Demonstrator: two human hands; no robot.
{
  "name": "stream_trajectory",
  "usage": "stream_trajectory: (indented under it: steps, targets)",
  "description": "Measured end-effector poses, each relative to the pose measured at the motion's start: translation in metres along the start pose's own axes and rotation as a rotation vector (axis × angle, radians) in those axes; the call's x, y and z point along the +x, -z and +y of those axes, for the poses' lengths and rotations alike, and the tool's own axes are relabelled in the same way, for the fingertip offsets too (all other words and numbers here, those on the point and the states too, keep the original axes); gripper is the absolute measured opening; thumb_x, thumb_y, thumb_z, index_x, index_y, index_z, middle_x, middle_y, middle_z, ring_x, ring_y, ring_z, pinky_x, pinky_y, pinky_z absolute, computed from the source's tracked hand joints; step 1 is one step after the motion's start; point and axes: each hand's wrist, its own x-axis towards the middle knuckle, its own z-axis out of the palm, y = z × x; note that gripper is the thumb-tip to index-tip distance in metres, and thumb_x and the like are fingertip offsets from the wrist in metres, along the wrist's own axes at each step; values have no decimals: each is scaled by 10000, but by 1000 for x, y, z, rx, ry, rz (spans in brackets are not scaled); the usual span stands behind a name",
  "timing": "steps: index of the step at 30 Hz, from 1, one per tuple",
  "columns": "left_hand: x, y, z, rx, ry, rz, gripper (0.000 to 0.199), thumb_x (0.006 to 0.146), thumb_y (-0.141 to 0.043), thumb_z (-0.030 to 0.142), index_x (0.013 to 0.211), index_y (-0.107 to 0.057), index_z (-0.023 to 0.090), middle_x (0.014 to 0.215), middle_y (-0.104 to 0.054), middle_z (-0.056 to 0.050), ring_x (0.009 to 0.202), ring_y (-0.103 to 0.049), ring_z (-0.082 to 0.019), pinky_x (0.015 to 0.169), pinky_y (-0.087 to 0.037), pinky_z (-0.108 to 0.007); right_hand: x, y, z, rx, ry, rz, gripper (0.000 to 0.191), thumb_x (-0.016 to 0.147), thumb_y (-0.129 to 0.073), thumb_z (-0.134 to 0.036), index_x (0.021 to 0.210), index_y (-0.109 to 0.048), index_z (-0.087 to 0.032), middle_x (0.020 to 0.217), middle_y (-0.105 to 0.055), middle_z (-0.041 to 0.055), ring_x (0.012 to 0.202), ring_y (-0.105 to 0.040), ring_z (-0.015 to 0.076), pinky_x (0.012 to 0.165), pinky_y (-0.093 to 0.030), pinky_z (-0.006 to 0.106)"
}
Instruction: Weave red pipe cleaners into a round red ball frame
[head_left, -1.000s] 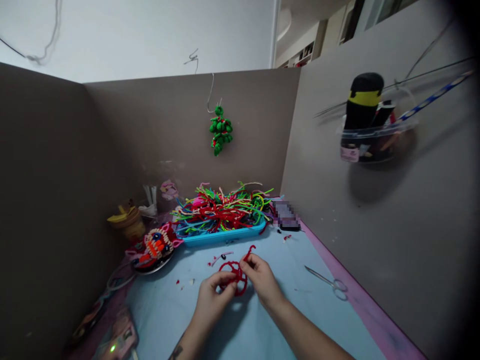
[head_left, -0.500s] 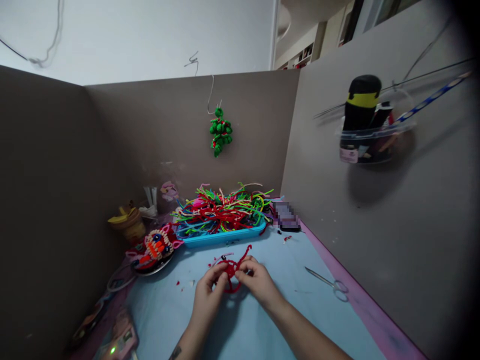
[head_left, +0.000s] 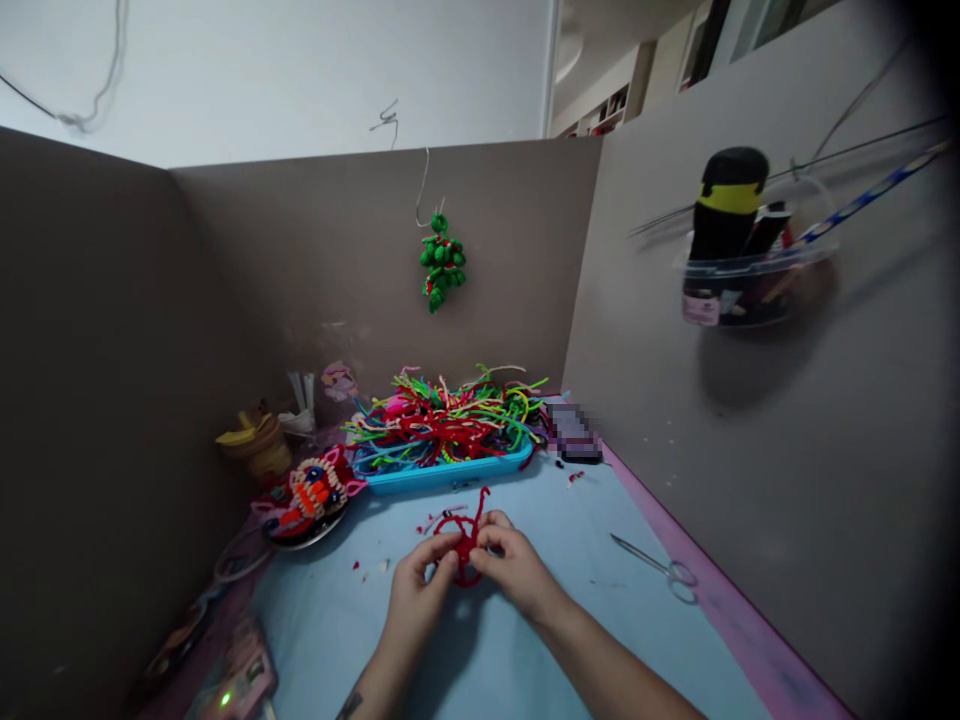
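Fingers of our left hand (head_left: 424, 578) and right hand (head_left: 514, 562) are pinched closed on the red looped stem piece (head_left: 466, 549), at lower centre of the frame, below the blue tray (head_left: 450, 472).

No text, brand or number can be read. A pale pink label (head_left: 700, 308) sits on the front of the clear hanging tub (head_left: 761, 268) at the right; it seems to carry small dark print, too blurred to make out. The screen of the dark phone (head_left: 574, 432) at the back of the worktop (head_left: 540, 620) is pixelated, so whatever it shows is illegible. On the shelf (head_left: 613, 112) beyond the partition, any lettering is too small to tell. The yellow band (head_left: 730, 198) on the black object in the tub shows no legible wording.
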Motion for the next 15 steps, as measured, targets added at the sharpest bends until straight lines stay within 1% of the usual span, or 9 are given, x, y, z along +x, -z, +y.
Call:
stream_trajectory:
  steps: [2, 4, 6, 8, 10, 11, 13, 15]
  targets:
    - [0, 0, -1, -12, -9, 26, 402, 726, -706, 400, 1054, -728, 168, 997, -762, -129, 945, -690, -279, 884, -509, -392, 0, -1, 1, -1, -1, 29, 239, 727, -644, -341, 580, -543, -183, 849, -463, 9, 815, -508, 178, 786, -412, 311]
    - [0, 1, -2, -21, -27, 108, 481, 749, -690, 383, 1181, -649, 176, 1049, -745, -121, 1000, -675, -260, 921, -488, -377, 2, 0, 3, -5, -3, 77, 244, 740, -631, -358, 594, -540, -185, 841, -461, 9, 796, -501, 176, 774, -410, 316]
    - [0, 2, -2, -10, -43, 209, 479, 761, -680, 389, 1183, -623, 172, 1032, -737, -114, 1003, -668, -249, 920, -482, -359, 3, 1, 5, -11, 11, 125, 254, 754, -622, -377, 606, -542, -188, 834, -462, 9, 797, -501, 177, 773, -411, 318]
    - [1, 2, -2, 10, -41, 261, 434, 757, -679, 418, 1108, -638, 165, 921, -733, -90, 894, -683, -235, 839, -508, -335, 4, 2, 7, -23, 34, 154, 260, 760, -622, -391, 612, -552, -189, 838, -468, 12, 811, -506, 180, 779, -415, 319]
    - [0, 0, -2, 16, -25, 240, 428, 750, -678, 446, 1068, -642, 162, 789, -714, -54, 756, -677, -214, 732, -520, -312, 4, 2, 8, -37, 45, 169, 257, 763, -624, -394, 620, -568, -189, 855, -481, 21, 832, -515, 186, 776, -422, 317]
    - [0, -1, -2, 15, -18, 212, 437, 750, -676, 452, 1074, -640, 162, 761, -710, -46, 726, -673, -210, 702, -519, -305, 4, 2, 8, -41, 47, 178, 250, 768, -622, -390, 627, -577, -189, 862, -489, 25, 843, -520, 190, 773, -427, 315]
    - [-2, -4, -3, 13, -12, 156, 465, 757, -672, 444, 1126, -626, 166, 804, -730, -63, 752, -680, -215, 698, -519, -303, 3, 1, 7, -40, 45, 196, 239, 777, -620, -383, 639, -589, -190, 862, -500, 31, 855, -529, 195, 762, -438, 309]
    - [-3, -8, -4, 26, -18, 109, 499, 766, -670, 412, 1200, -603, 176, 941, -745, -97, 826, -688, -223, 726, -520, -307, 2, 1, 6, -27, 38, 212, 237, 781, -616, -385, 647, -592, -192, 850, -506, 32, 853, -535, 197, 750, -446, 303]
